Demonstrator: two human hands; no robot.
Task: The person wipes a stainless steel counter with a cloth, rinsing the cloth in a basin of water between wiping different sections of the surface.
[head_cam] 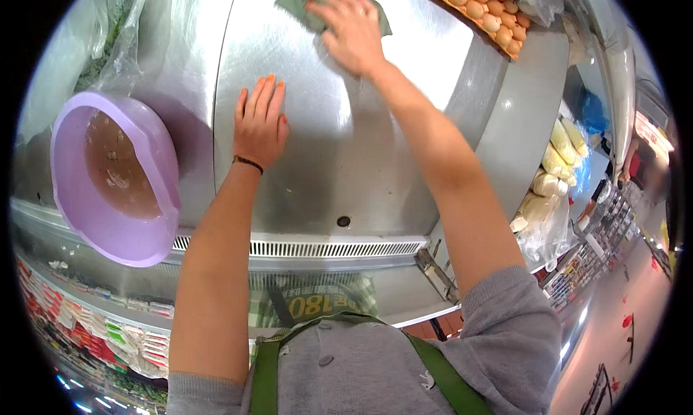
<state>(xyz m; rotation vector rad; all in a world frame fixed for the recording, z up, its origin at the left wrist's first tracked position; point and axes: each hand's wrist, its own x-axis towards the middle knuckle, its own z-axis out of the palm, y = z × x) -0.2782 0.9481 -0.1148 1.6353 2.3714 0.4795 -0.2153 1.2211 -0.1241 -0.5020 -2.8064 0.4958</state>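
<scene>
My right hand holds a green cloth under its fingers, palm down, against a shiny stainless-steel surface. Part of the cloth is hidden by the hand and by the upper picture edge. Lower and further left, my left hand rests palm down on the same metal, with nothing in it and its fingers slightly apart. A dark bracelet circles that wrist. To its left a purple plastic basin holds murky brownish water with bits floating in it. Small crumbs lie on the metal near a round dark hole.
An orange tray of brown eggs stands at the upper right. Bagged pale goods lie along the right side. Clear plastic bags over greens are at the upper left. A slotted vent runs along the near edge. Another person is far right.
</scene>
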